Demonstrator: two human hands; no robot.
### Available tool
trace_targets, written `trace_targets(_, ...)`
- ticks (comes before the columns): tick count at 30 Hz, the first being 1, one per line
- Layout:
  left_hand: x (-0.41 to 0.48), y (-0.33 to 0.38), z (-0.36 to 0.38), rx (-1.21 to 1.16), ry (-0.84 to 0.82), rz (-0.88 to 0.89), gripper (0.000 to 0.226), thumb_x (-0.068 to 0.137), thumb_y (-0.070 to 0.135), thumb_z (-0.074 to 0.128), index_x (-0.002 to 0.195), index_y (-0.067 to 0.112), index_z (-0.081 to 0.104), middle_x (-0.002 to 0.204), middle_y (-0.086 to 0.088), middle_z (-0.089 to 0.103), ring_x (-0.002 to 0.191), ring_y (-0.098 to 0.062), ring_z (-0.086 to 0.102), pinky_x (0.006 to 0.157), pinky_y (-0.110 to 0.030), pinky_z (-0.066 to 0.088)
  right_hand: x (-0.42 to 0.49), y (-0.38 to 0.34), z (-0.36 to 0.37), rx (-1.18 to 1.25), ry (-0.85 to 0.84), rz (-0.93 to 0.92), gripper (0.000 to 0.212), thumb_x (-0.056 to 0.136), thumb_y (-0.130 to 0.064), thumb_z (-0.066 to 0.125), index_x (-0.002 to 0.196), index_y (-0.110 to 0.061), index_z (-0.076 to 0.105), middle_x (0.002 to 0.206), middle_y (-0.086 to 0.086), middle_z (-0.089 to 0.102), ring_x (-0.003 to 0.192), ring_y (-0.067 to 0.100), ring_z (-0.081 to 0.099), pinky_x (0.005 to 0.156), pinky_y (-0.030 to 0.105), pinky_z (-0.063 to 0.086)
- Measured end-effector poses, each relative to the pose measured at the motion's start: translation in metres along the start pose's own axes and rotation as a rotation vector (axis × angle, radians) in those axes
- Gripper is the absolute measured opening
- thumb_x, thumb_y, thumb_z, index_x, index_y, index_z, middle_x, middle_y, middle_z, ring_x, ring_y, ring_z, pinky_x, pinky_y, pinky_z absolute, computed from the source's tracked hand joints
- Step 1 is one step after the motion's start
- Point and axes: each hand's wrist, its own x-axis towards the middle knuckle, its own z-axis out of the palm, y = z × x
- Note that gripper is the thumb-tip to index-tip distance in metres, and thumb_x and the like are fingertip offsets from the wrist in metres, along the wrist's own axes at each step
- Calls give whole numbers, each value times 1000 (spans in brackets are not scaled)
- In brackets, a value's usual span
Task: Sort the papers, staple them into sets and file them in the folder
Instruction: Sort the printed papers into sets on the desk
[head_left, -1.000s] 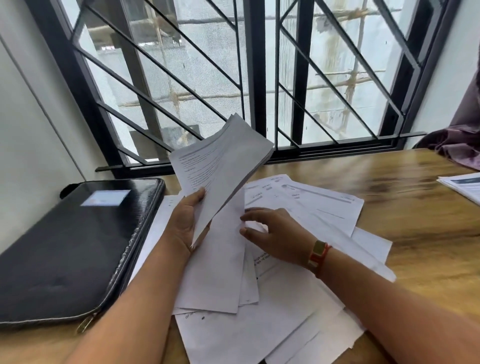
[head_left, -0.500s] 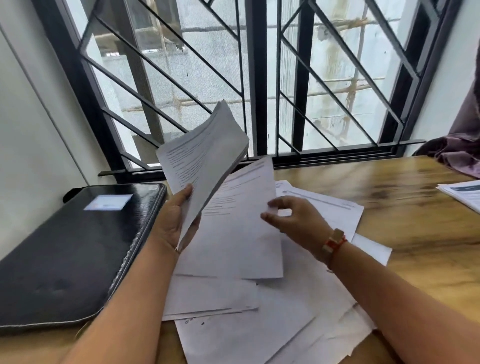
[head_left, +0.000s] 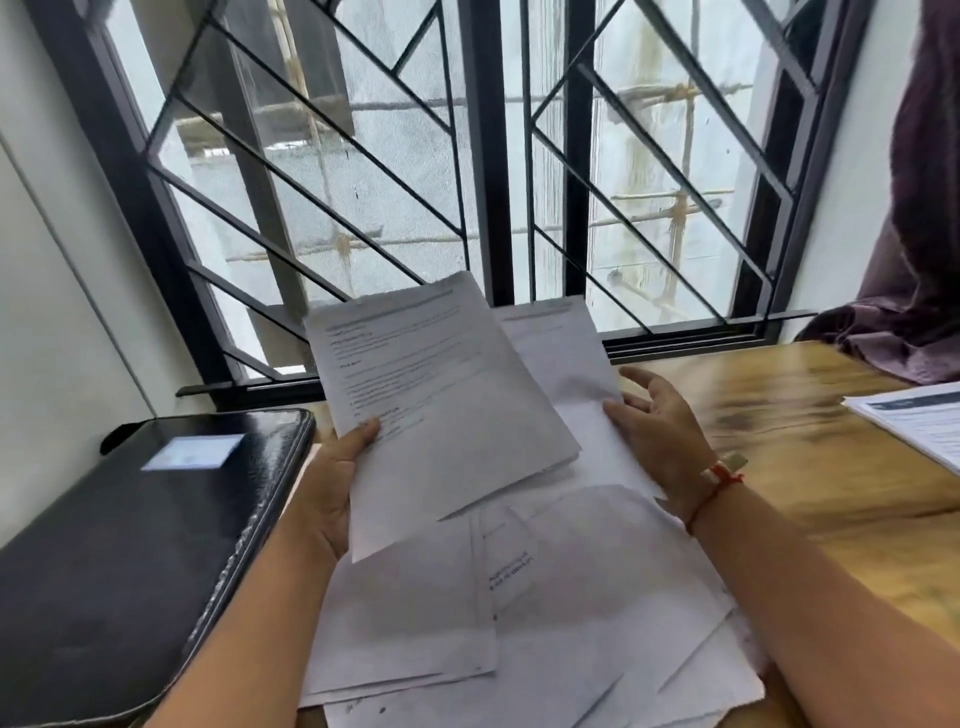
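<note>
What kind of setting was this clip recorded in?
Probably a home or small-office desk by a window: a wooden table strewn with papers, with a black folder beside them.

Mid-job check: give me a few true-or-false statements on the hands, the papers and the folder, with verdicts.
1. The left hand grips a stack held off the table. True.
2. The folder lies open. False: it lies closed.
3. Loose sheets lie spread on the table below the hands. True.
4. The right hand holds a stapler. False: no stapler shows; its straight fingers are at the edge of a sheet behind the stack.
5. More papers lie at the table's right edge. True.
</note>
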Motion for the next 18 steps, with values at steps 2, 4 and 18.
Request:
trace_targets(2, 1, -2, -1, 17, -12, 18, 34, 95, 20, 60, 129, 19, 63, 113, -15, 73, 91, -34, 73, 66, -48, 61, 0, -2, 2, 99, -53, 3, 37, 95, 2, 56, 127, -16, 55, 101, 7, 76, 81, 22, 72, 71, 36, 60)
trace_targets(4, 1, -3, -1, 34, -23, 18, 29, 96, 18, 58, 124, 18, 64, 104, -14, 76, 80, -31, 75, 61, -45, 61, -1, -3, 6, 177, -112, 6, 31, 96, 4, 54, 120, -16, 58, 94, 5, 77, 74, 17, 72, 67, 32, 60)
trace_targets(18, -2, -10, 12, 151, -96, 54, 31, 95, 12, 61, 126, 12, 59, 112, -19, 73, 84, -33, 73, 65, -44, 61, -33, -14, 26, 248, -400, 85, 34, 105, -32, 42, 121, -14, 66, 112, 15, 72, 95, 32, 71, 79, 44, 60)
